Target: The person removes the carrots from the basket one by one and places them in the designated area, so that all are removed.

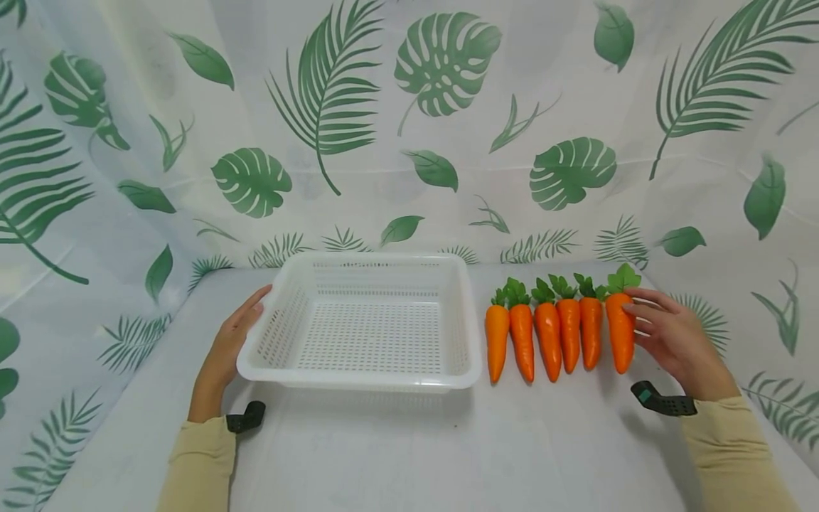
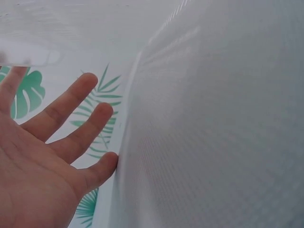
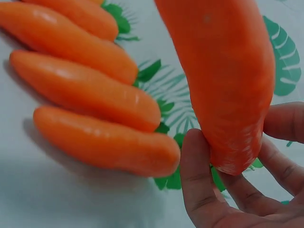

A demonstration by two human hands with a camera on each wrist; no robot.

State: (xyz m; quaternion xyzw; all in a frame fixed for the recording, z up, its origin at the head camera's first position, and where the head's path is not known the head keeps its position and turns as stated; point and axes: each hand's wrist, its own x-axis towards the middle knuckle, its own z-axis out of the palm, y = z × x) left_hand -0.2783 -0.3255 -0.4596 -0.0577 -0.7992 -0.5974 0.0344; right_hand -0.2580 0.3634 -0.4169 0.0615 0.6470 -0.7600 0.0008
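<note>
A white plastic basket with perforated sides and floor stands on the table, with nothing in it. At its left rim is my left hand, fingers straight and spread in the left wrist view, one fingertip right at the basket's wall. On the right, my right hand pinches an orange carrot near its leafy top, between thumb and fingers. The right wrist view shows this carrot close up, its tip end toward the camera and raised beside the others.
Several more orange carrots with green tops lie side by side between the basket and my right hand, tips toward me. A white table lies under everything. Behind and at the sides hangs a white curtain printed with green leaves.
</note>
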